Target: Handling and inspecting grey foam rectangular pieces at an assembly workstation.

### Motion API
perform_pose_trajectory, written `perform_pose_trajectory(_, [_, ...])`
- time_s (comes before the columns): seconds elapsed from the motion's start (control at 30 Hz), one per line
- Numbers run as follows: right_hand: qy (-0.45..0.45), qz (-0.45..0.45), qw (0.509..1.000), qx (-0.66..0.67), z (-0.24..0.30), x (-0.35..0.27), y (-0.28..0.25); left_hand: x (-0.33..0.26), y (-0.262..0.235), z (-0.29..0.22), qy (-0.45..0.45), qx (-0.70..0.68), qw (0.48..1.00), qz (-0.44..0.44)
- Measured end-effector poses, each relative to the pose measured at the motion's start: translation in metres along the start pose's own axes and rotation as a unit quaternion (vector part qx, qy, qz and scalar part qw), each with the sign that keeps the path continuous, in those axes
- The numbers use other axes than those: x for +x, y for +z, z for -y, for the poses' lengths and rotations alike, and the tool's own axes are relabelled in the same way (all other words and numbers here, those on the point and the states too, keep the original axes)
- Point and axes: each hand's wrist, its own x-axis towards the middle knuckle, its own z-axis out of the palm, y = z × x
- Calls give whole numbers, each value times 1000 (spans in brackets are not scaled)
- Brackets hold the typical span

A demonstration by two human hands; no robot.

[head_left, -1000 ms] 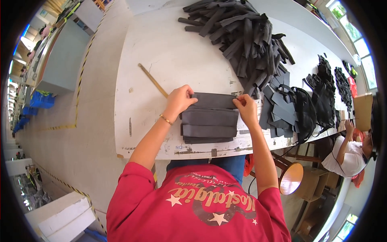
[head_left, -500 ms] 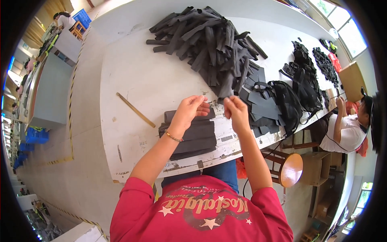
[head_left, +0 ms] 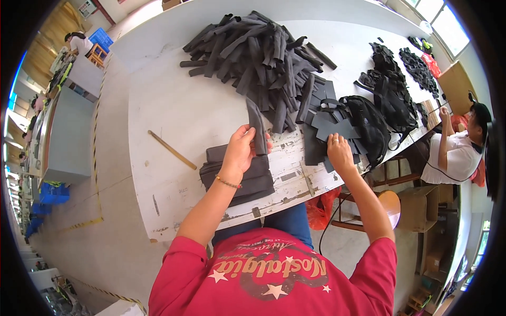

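Your two hands are apart over the front part of the white bench (head_left: 174,110). Your left hand (head_left: 240,151), a beaded bracelet (head_left: 227,182) at its wrist, is closed around a dark folded strip (head_left: 256,127), thumb on one side and fingers on the other; the strip stands over the far right part of a flat stack of dark folded pieces (head_left: 254,183) by the bench's front edge. Its upper end points toward the big loose heap of dark strips (head_left: 253,52) that spreads toward the far edge; you cannot tell from here whether the two touch. Your right hand (head_left: 341,154) lies with its fingertips on the flat grey pieces (head_left: 333,128), scattered near the front edge to the right of the stack; whether it pinches one, the view does not show. Just beyond those pieces, to the right, is a black mesh bag (head_left: 366,126), with a black pile (head_left: 390,79) past it. A thin wooden stick (head_left: 172,150) lies slantwise between your stack and the bench's left edge. Near the bench's right end sits a co-worker in a white shirt (head_left: 448,155).
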Motion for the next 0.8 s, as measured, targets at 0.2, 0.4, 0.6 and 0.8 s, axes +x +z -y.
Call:
perform_pose_trajectory(0.2, [-36, 21, 993, 106, -5, 2, -17, -7, -4, -2, 9, -39, 999, -7])
perform_pose_trajectory(0.4, [28, -68, 886, 457, 15, 4, -95, -13, -20, -11, 62, -104, 992, 45])
perform_pose_trajectory(0.6, [-35, -118, 796, 593, 62, -15, -144, -15, -23, -19, 65, -138, 988, -1])
perform_pose_trajectory(0.8, [25, -201, 738, 643, 90, -12, -176, -22, -20, -20, 63, -135, 989, -10])
